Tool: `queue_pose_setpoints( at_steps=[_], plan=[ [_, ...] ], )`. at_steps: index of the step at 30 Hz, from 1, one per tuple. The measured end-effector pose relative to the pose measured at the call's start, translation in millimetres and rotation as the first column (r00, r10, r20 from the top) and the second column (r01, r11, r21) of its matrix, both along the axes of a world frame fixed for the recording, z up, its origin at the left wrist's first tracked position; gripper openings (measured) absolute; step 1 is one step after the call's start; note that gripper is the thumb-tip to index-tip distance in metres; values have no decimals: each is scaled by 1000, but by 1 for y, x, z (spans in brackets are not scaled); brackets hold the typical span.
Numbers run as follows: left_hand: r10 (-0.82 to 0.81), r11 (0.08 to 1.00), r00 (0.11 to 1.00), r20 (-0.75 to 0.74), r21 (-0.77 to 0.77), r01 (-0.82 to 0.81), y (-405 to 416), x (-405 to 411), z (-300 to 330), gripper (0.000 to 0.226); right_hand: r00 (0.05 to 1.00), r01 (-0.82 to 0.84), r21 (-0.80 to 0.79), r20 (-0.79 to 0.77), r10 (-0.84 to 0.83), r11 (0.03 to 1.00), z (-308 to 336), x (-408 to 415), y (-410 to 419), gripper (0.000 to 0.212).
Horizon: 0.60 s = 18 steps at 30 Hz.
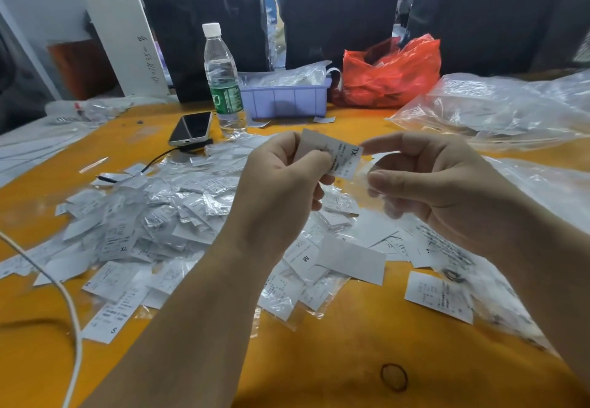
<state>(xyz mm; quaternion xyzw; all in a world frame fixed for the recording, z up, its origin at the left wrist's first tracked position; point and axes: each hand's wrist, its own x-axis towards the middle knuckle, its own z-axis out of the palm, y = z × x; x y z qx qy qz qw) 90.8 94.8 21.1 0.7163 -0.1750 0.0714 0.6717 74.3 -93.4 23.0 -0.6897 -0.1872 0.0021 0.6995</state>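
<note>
Centrally, XL size label (341,157): probably light, limp, best edge-held; left hand (281,180) pinches its left end, right hand (424,184) pinches a clear sleeve (381,163) at its corner.

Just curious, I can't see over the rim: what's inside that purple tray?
Crumpled clear plastic bags rise above the rim of the purple tray; a white strip curls over its right end. The wall hides anything deeper.
</note>
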Motion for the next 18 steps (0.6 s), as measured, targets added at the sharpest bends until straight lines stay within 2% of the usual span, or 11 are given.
queue_pose_setpoints(
  at_steps=[6, 10, 18],
  plan=[
    [11, 1000, 1000, 7, 16, -11, -1, -3, 1, 13, 998, 46, 37, 32, -48, 998, -2, -1, 5, 34],
    [85, 996, 996, 17, 24, -85, -1, -2, -2, 9, 991, 106, 20, 77, -107, 994, -5, -1, 6, 31],
    [134, 991, 991, 21, -7, -134, -4, -4, -3, 6, 972, 195, 1, 135, -193, 981, -6, -2, 8, 25]
  ],
)
